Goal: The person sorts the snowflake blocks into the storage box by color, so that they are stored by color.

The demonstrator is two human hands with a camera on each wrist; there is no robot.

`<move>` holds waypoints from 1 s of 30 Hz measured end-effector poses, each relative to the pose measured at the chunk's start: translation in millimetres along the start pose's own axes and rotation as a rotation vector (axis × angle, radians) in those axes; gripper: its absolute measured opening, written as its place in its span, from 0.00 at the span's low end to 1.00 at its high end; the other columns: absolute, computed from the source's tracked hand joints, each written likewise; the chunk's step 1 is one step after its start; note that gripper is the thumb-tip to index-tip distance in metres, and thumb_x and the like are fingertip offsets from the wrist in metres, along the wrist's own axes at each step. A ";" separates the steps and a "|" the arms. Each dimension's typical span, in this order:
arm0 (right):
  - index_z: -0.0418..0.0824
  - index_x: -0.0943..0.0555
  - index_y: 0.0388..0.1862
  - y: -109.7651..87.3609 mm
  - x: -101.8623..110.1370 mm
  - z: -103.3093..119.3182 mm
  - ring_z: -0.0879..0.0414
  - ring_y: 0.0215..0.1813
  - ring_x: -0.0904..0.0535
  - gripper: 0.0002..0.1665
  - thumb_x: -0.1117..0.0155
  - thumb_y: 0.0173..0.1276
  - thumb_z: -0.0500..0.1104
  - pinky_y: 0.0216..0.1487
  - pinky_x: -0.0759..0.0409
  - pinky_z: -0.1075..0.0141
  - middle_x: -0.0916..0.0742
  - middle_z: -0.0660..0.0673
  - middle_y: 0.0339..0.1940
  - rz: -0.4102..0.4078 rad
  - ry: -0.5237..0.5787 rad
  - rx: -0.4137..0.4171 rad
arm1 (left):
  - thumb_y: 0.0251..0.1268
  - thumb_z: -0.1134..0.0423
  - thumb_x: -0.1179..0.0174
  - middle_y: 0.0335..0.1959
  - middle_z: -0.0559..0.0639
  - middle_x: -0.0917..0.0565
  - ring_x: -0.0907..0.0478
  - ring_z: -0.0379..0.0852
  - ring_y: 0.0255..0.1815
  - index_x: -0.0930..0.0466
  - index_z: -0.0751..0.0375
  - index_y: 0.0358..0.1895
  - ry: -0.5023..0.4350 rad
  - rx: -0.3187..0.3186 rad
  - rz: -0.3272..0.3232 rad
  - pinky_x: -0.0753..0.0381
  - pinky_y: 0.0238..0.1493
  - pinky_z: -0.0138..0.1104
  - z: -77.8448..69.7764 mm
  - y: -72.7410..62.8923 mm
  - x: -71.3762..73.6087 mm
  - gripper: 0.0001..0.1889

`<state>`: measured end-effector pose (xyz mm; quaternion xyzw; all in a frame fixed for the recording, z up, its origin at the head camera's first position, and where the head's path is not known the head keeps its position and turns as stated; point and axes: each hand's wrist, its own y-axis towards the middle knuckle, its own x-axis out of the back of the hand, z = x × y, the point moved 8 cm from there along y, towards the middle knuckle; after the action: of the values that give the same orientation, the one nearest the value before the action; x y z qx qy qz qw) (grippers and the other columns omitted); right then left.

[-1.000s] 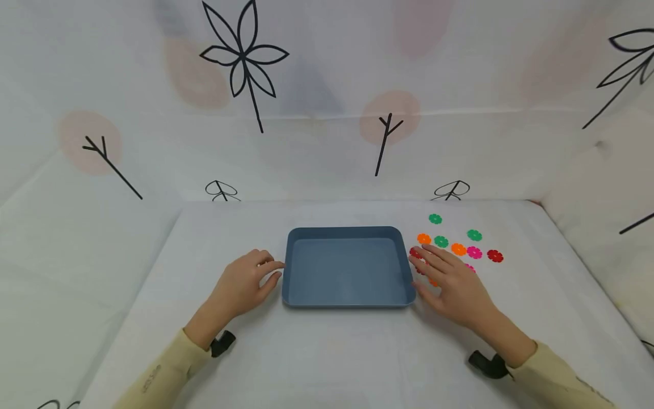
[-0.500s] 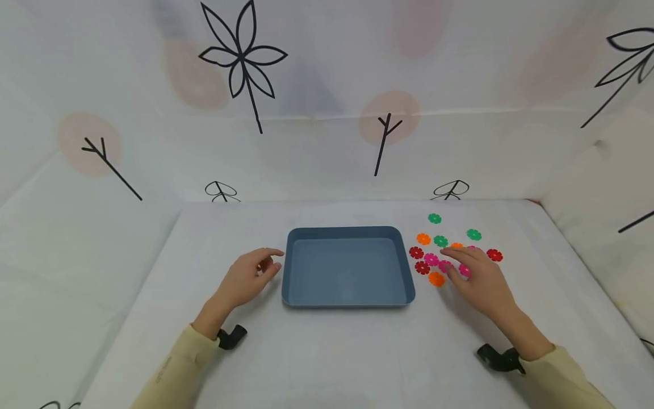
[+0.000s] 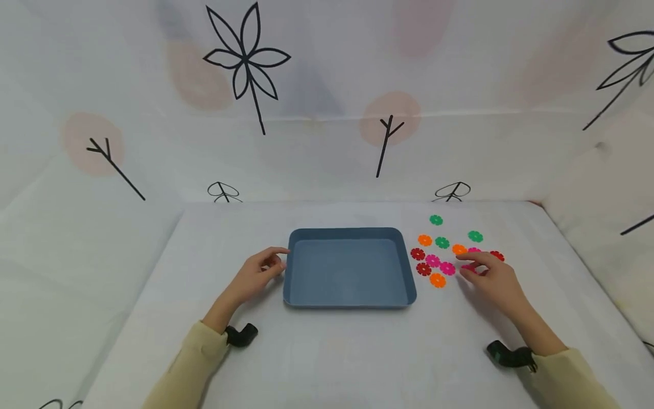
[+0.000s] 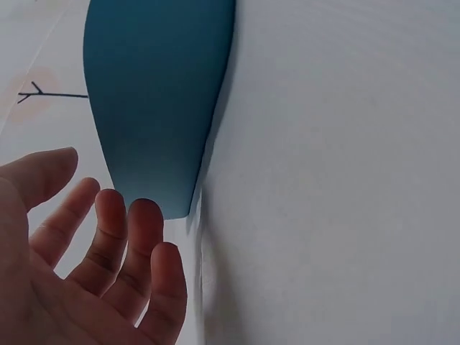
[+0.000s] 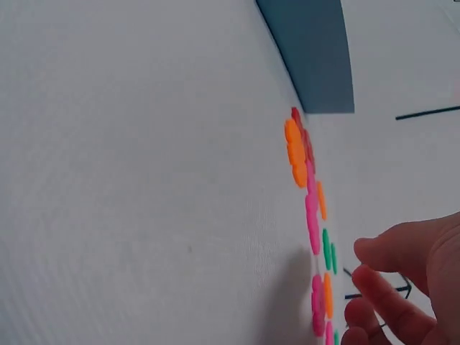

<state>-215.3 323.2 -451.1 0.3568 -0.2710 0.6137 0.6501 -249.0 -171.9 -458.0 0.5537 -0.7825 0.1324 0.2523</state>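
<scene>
A blue-grey rectangular tray [image 3: 349,272] lies on the white table with nothing in it. My left hand [image 3: 258,274] is at the tray's left side, fingers loosely bent and holding nothing. The left wrist view shows its fingertips close to the tray's wall [image 4: 162,122]; whether they touch it I cannot tell. To the right of the tray lie several flat flower-shaped discs, among them pink [image 3: 447,268], orange [image 3: 437,280], red [image 3: 423,268] and green [image 3: 442,242]. Over their right part hovers my right hand [image 3: 498,287], partly hiding a pink disc. Nothing shows between its thumb and fingertips [image 5: 370,280].
White cloth with printed plant drawings [image 3: 247,59] rises behind the table and along both sides. A black camera mount [image 3: 511,355] sits on the right wrist, another [image 3: 242,335] on the left. The table's cloth [image 3: 332,358] stretches in front of the tray.
My right hand has moved right, away from the tray's edge, uncovering several discs, and its thumb and fingers have drawn closer together. The left hand has shifted slightly right along the tray's side.
</scene>
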 end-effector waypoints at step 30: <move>0.32 0.26 0.66 8.8 25.2 -95.6 0.34 0.53 0.30 0.26 0.41 0.75 0.44 0.37 0.27 0.60 0.24 0.28 0.55 -0.106 0.004 -0.331 | 0.68 0.70 0.37 0.37 0.56 0.22 0.26 0.49 0.35 0.23 0.74 0.59 -0.134 -0.040 0.029 0.28 0.36 0.31 -23.9 -4.3 -5.0 0.19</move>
<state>-229.6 414.6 -487.3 0.2572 -0.3479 0.5265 0.7319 -237.7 -157.7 -441.0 0.5446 -0.8081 0.0831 0.2083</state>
